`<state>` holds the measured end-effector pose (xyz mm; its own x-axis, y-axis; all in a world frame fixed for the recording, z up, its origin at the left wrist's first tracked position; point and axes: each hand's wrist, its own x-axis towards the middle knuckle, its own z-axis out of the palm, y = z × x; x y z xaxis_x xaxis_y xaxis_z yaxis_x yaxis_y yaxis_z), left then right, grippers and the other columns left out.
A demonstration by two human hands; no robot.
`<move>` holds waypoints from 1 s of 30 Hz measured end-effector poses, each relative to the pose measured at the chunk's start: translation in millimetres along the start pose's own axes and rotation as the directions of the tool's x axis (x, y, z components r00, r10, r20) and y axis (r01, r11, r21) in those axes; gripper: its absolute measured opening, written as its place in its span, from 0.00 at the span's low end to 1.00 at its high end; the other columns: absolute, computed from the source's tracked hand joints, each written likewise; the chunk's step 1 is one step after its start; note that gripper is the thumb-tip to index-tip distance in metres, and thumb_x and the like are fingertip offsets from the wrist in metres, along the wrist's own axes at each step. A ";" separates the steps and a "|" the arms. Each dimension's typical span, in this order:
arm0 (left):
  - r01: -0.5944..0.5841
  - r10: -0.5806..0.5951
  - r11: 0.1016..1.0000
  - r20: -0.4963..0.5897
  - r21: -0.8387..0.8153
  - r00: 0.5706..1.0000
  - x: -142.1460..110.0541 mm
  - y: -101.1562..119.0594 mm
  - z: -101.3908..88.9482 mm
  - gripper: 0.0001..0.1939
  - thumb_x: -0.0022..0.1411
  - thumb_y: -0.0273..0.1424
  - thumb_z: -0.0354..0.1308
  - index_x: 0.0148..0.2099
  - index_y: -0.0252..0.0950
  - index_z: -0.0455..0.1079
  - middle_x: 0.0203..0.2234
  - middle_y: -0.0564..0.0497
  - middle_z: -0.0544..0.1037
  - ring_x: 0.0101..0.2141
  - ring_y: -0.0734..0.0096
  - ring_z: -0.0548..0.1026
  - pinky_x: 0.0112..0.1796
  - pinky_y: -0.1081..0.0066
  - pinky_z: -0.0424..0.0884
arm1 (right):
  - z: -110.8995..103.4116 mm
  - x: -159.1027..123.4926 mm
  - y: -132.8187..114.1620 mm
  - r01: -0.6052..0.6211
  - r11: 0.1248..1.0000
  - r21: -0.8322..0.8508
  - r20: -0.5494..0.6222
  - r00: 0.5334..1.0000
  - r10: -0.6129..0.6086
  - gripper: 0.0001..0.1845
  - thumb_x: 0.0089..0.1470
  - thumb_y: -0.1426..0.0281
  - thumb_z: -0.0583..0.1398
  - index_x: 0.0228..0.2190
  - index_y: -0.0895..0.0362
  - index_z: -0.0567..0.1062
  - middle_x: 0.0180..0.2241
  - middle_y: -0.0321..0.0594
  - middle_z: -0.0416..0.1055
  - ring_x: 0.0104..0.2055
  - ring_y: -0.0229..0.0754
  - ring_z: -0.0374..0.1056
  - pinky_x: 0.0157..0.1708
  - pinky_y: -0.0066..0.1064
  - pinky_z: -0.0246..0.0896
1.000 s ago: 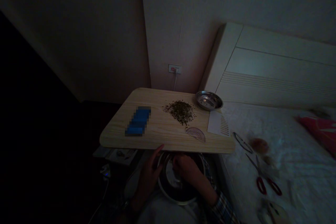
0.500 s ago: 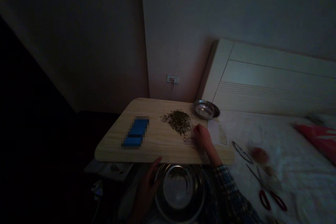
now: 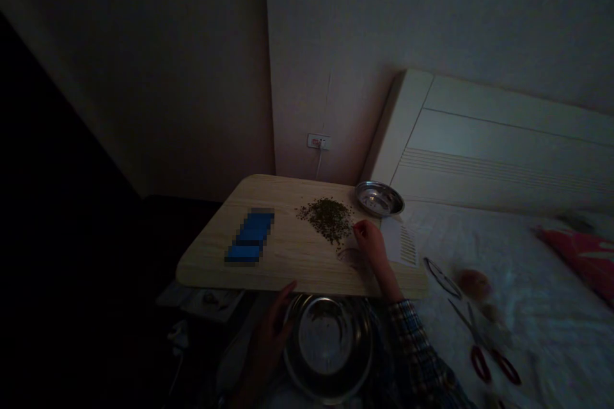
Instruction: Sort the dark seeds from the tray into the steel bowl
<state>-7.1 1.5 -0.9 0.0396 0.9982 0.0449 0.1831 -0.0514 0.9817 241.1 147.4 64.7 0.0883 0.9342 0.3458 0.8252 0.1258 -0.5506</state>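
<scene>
Leaving the basin (image 3: 354, 376), your right hand (image 3: 372, 244)'s now by the seeds (image 3: 329, 217), so work's shifted there; can't tell if it's gripping any. Left hand (image 3: 272, 330)'s loosely spread.

Right hand relocated from basin to tabletop.
One second ago the right hand (image 3: 369, 239) was inside the large metal basin (image 3: 327, 348); it is now over the wooden tabletop (image 3: 288, 275), at the right edge of the pile of small grains (image 3: 329, 217), fingers curled in; contents, if any, cannot be made out. The basin's floor, then partly covered by that hand, is now exposed. The checked sleeve (image 3: 412, 332) has advanced to the table's front edge. The protractor (image 3: 348, 257), then fully visible, is now partly obscured by the wrist. The table sits lower in view.
</scene>
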 end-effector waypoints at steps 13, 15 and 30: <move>0.012 -0.012 1.000 -0.003 -0.001 1.000 -0.9 1.1 2.3 0.27 0.54 0.25 0.49 0.57 0.41 0.58 0.48 0.49 0.71 0.46 0.66 0.71 0.48 0.65 0.66 | -15.0 -130.6 -32.8 -0.008 0.972 0.234 0.423 0.901 -0.094 0.08 0.53 0.71 0.53 0.28 0.57 0.71 0.28 0.37 0.71 0.31 0.37 0.66 0.31 0.24 0.57; 0.006 -0.006 1.000 -0.005 -0.002 1.000 -0.7 1.3 2.6 0.27 0.54 0.26 0.49 0.57 0.40 0.58 0.48 0.48 0.71 0.46 0.66 0.71 0.48 0.64 0.66 | -7.1 -142.5 -41.8 0.035 0.994 0.105 0.414 0.907 -0.076 0.09 0.54 0.75 0.52 0.32 0.56 0.72 0.33 0.39 0.72 0.36 0.37 0.67 0.37 0.25 0.57; -0.036 0.037 0.999 -0.027 0.024 0.999 -2.3 0.6 3.2 0.29 0.51 0.22 0.48 0.57 0.41 0.58 0.50 0.50 0.70 0.49 0.65 0.68 0.51 0.63 0.62 | 28.3 -160.2 -51.3 0.074 0.932 -0.354 0.534 0.835 0.136 0.15 0.55 0.73 0.51 0.45 0.56 0.66 0.34 0.46 0.74 0.35 0.45 0.72 0.32 0.30 0.62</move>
<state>-4.0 -1.0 -1.0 0.0195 0.9961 0.0861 0.2051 -0.0883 0.9748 168.8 0.8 16.0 -0.1118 0.9750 -0.1920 0.9733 0.0685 -0.2189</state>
